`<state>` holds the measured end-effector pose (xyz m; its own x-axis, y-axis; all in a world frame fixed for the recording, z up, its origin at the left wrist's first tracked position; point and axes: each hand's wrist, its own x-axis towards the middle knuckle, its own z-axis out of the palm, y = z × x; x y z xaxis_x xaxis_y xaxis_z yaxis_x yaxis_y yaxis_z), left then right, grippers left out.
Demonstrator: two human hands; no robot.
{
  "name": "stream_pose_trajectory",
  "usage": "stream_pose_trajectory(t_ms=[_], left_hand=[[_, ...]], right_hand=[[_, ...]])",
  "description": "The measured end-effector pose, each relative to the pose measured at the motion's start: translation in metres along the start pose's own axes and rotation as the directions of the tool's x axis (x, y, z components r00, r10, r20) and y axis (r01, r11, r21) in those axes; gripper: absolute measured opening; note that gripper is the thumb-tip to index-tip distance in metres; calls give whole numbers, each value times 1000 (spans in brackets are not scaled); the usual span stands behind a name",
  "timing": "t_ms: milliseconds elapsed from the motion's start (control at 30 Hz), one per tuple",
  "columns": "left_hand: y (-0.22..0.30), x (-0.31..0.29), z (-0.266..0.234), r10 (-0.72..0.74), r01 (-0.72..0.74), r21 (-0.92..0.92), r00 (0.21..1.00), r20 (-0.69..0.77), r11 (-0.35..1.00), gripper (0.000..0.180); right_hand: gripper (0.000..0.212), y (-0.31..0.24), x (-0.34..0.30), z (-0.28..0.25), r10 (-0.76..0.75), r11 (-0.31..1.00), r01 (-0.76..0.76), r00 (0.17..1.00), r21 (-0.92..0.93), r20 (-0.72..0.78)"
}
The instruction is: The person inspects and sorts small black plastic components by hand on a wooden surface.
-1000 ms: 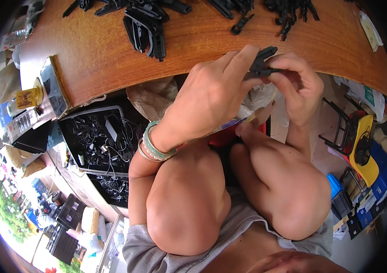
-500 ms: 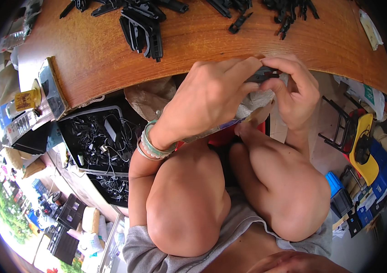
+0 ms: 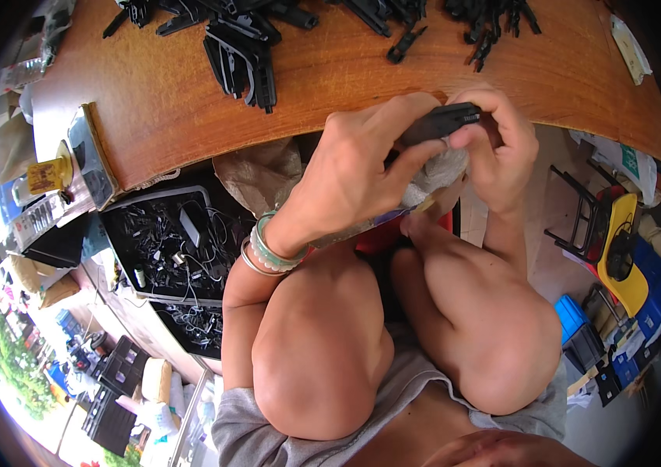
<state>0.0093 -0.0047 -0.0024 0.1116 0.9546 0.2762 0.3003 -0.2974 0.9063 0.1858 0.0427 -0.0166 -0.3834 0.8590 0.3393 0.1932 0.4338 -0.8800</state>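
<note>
Between both hands, just off the front edge of the wooden table (image 3: 330, 74), is a black plastic part (image 3: 443, 122), long and narrow. My left hand (image 3: 365, 152) pinches its left end between thumb and fingers; a pale green bangle and a thin one circle that wrist. At the other end, the fingers and thumb of my right hand (image 3: 497, 144) close round the part. Farther back on the table lie a heap of long black plastic parts (image 3: 241, 58), a pile of smaller black pieces (image 3: 494, 23) and a single black piece (image 3: 406, 45).
Below the hands, a pale sack (image 3: 256, 171) and something red (image 3: 392, 236) show around my knees. Black trays (image 3: 159, 233) of small dark parts and white cables stand at the left. A yellow chair (image 3: 624, 265) and blue bins (image 3: 649, 292) are at the right.
The black plastic part has turned and come up, so more of its broad side shows. My left thumb has shifted lower along it, and both hands still hold it.
</note>
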Motion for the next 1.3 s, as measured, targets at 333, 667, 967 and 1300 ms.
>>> stream_pose_trajectory(t_ms=[333, 667, 967, 1300], left_hand=[[-12, 23, -30, -75, 74, 94, 997, 4, 993, 20], [-21, 72, -21, -84, 168, 712, 985, -153, 682, 12], [-27, 59, -19, 431, -285, 553, 889, -152, 783, 17], [-21, 38, -16, -363, 348, -434, 930, 49, 831, 28]], right_hand=[[13, 1, -1, -7, 247, 892, -322, 935, 316, 256], [16, 3, 50, 13, -151, 745, 189, 982, -640, 113], [11, 13, 12, -11, 164, 934, -81, 963, 349, -215], [18, 4, 11, -15, 91, 903, -135, 988, 408, 126]])
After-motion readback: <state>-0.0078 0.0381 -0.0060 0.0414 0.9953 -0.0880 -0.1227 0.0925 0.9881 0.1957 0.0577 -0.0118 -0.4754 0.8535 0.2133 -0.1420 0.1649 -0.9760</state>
